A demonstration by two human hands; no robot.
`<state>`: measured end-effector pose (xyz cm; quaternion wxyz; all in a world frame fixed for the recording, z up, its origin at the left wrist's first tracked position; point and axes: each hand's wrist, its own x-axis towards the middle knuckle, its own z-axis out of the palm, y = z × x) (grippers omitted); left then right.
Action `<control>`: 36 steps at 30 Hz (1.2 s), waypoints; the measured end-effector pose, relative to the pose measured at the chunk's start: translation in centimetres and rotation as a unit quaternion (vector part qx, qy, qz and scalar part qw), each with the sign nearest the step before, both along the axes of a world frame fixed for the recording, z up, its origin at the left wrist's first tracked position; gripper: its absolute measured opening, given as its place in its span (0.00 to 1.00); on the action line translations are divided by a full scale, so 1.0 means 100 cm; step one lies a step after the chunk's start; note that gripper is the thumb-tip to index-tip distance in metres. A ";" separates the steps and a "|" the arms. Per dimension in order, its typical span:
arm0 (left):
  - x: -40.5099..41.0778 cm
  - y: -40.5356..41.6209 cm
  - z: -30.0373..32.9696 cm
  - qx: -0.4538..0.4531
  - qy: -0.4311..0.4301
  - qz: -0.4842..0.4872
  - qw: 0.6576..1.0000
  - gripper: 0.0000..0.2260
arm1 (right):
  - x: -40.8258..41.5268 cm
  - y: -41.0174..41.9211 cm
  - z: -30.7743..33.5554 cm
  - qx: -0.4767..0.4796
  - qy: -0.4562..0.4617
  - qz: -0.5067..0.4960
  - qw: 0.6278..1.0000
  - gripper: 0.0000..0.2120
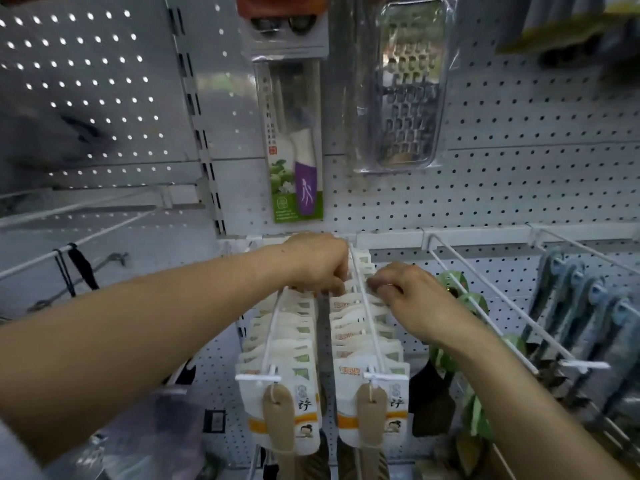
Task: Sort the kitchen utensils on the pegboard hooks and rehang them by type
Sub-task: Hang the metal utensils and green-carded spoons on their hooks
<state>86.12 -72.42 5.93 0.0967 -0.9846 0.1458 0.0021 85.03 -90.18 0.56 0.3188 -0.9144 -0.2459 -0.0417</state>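
Note:
Two white hooks stick out of the pegboard (519, 188), each loaded with several carded wooden utensils: a left row (277, 344) and a right row (367, 341). My left hand (317, 263) reaches to the back of the rows, its fingers curled around the rearmost packs near the hook bases. My right hand (403, 292) pinches the top of a pack at the back of the right row, against the right hook wire (372, 327). Which single pack each hand grips is hidden by the fingers.
A packaged knife (294, 157) and a wrapped metal grater (405, 98) hang above. Right of the rows hang green-patterned packs (474, 393) and grey-blue tools (588, 323) on more hooks. A bare hook with black straps (74, 268) is at the left.

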 end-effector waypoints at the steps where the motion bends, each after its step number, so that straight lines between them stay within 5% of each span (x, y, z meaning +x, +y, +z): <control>1: 0.002 0.000 -0.001 0.004 -0.009 0.004 1.000 0.10 | 0.001 -0.001 -0.001 0.012 -0.001 -0.017 1.000 0.15; 8: 0.011 0.012 0.014 -0.103 -0.018 0.026 0.994 0.04 | 0.007 -0.002 0.000 0.061 -0.021 -0.072 0.995 0.13; 11: 0.014 0.015 0.012 -0.093 0.004 0.012 0.996 0.09 | 0.010 -0.001 -0.001 0.062 -0.026 -0.078 0.995 0.11; 21: 0.019 0.010 -0.002 -0.080 -0.010 0.015 0.997 0.05 | -0.004 -0.005 0.004 0.075 -0.022 -0.006 0.997 0.06; 27: 0.013 0.007 -0.001 -0.039 -0.024 -0.007 0.999 0.06 | -0.003 0.001 0.012 -0.003 -0.026 0.000 1.000 0.05; 31: 0.006 0.006 0.007 -0.091 -0.042 0.011 0.995 0.01 | 0.002 0.011 0.012 -0.038 -0.049 -0.010 0.998 0.08; 36: -0.014 0.006 0.016 -0.212 0.088 -0.033 0.973 0.02 | 0.001 0.002 0.003 0.029 -0.077 -0.023 0.996 0.07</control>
